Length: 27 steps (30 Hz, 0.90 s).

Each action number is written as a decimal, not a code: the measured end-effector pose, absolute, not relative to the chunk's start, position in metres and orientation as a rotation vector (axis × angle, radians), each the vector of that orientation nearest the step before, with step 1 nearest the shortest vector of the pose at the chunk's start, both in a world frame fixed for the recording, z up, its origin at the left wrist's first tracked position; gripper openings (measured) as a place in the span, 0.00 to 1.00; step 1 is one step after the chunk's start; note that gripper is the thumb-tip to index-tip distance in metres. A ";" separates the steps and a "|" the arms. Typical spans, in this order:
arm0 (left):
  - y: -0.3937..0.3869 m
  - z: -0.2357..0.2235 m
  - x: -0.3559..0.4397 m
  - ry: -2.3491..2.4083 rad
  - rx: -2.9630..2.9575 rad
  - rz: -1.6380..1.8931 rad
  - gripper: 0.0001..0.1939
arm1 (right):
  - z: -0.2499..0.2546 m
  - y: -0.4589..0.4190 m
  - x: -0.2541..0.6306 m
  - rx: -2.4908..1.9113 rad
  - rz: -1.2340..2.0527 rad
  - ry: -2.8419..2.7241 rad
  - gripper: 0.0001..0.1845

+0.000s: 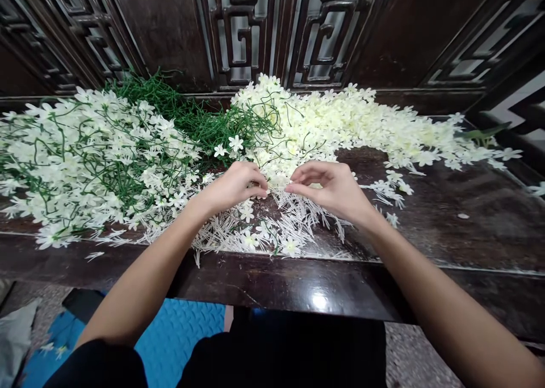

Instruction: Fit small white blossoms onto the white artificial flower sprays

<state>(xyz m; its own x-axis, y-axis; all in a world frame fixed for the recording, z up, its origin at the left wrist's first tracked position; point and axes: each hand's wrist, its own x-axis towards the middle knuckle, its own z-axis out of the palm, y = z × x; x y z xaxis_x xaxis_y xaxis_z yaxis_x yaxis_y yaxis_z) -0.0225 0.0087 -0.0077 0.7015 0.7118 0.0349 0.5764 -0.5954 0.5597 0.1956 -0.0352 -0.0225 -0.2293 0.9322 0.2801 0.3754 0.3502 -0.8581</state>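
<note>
Both hands meet at the bench [298, 286] middle: left hand [234, 186] and right hand [330, 189] pinch one small white blossom [276, 182] between fingertips, equally near, just before the loose flower heap [340, 127].

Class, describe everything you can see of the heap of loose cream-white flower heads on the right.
The heap of loose cream-white flower heads looks like small artificial blossoms, stemless and densely piled. It curves along the dark glossy wooden bench from centre to right. Its near edge lies by the fingertips of the left hand and right hand.
</note>
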 end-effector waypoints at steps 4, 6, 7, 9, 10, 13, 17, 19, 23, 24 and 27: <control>0.006 -0.006 -0.016 1.028 2.142 0.722 0.07 | -0.022 -0.036 0.195 -1.130 0.789 -1.748 0.04; 0.003 -0.006 -0.013 1.041 1.931 0.841 0.07 | -0.021 -0.038 0.193 -1.117 0.757 -1.726 0.04; 0.002 -0.006 -0.011 1.038 1.838 0.875 0.07 | -0.021 -0.038 0.192 -1.104 0.744 -1.723 0.04; 0.000 -0.007 -0.009 1.001 1.678 0.907 0.07 | -0.021 -0.040 0.190 -1.077 0.722 -1.720 0.06; -0.001 -0.008 -0.008 0.975 1.609 0.912 0.08 | -0.021 -0.041 0.189 -1.071 0.713 -1.713 0.06; -0.005 -0.009 -0.004 0.941 1.472 0.895 0.07 | -0.022 -0.042 0.187 -1.082 0.688 -1.692 0.06; -0.007 -0.012 0.001 0.902 1.402 0.855 0.05 | -0.025 -0.042 0.186 -1.061 0.645 -1.702 0.05; -0.007 -0.014 0.001 0.846 1.389 0.851 0.05 | -0.026 -0.041 0.185 -1.062 0.601 -1.681 0.05; -0.006 -0.016 0.001 0.840 1.412 0.854 0.07 | -0.027 -0.041 0.184 -1.038 0.556 -1.670 0.06; -0.006 -0.016 0.001 0.855 1.424 0.854 0.07 | -0.027 -0.041 0.184 -1.019 0.561 -1.682 0.07; -0.008 -0.012 0.001 0.911 1.460 0.863 0.07 | -0.027 -0.042 0.184 -0.983 0.595 -1.699 0.08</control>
<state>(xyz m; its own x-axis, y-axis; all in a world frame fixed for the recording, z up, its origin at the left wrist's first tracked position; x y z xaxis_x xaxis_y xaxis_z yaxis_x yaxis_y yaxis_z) 0.0015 -0.0081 -0.0121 0.4279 0.9037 0.0139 0.0630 -0.0452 0.9970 0.1838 -0.0419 -0.0267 -0.1262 0.8377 0.5314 0.3227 0.5412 -0.7765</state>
